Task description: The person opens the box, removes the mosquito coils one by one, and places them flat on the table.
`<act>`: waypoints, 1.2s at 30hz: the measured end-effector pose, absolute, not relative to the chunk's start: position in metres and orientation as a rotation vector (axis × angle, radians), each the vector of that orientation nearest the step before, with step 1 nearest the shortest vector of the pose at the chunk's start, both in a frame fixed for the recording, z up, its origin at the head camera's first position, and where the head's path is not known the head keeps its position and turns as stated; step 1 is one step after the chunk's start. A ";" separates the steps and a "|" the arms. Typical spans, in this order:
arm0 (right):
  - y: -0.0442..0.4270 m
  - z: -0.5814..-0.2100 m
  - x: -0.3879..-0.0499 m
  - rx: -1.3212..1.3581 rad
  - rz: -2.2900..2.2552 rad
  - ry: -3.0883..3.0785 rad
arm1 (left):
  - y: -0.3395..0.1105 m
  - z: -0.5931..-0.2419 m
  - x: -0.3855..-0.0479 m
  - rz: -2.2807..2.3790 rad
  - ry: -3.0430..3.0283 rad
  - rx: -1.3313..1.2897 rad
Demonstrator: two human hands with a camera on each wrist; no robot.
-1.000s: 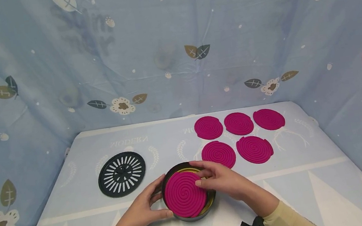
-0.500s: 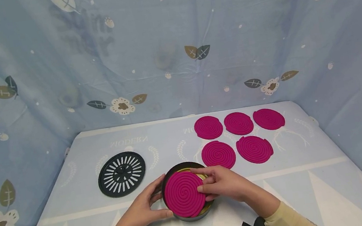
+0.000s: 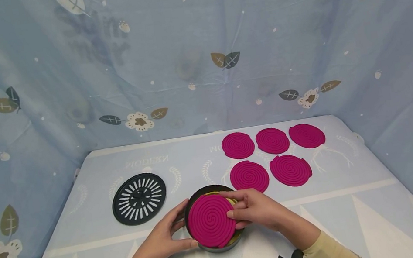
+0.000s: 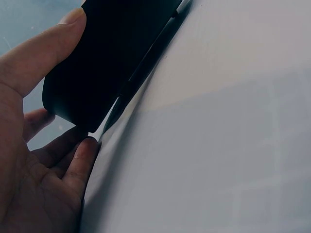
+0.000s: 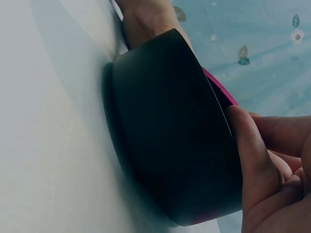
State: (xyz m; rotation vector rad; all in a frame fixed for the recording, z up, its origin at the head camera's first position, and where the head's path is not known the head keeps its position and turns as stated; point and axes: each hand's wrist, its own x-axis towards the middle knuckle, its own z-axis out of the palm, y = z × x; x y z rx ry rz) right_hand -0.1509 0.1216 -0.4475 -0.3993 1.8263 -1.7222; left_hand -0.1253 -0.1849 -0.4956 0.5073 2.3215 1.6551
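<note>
A round dark tin (image 3: 208,189) with a gold-coloured inside stands on the table in front of me. My left hand (image 3: 163,241) holds its left side, thumb at the near rim and fingers round the far side; the left wrist view shows the dark tin wall (image 4: 112,53) between them. A magenta mosquito coil (image 3: 210,222) lies tilted in the tin's mouth, covering most of it. Its right edge is pinched by my right hand (image 3: 259,210), thumb on top. In the right wrist view, the coil's edge (image 5: 221,89) rises past the rim.
Several more magenta mosquito coils (image 3: 291,171) lie flat in two rows at the back right. A black slotted lid (image 3: 139,199) rests left of the tin. Blue patterned cloth (image 3: 188,52) walls in the table's back and sides.
My right hand's fingers have come down from the tin's far rim and closed on the coil's right edge. The coil has shifted very slightly right. My left hand stays in place.
</note>
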 end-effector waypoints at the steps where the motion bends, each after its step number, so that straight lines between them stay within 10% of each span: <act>1: 0.122 -0.448 -0.151 -0.403 -1.727 1.827 | -0.185 -0.496 -0.125 1.655 2.322 0.506; 36: 0.166 -0.452 -0.152 -0.295 -1.958 1.790 | -0.184 -0.498 -0.126 1.657 2.330 0.517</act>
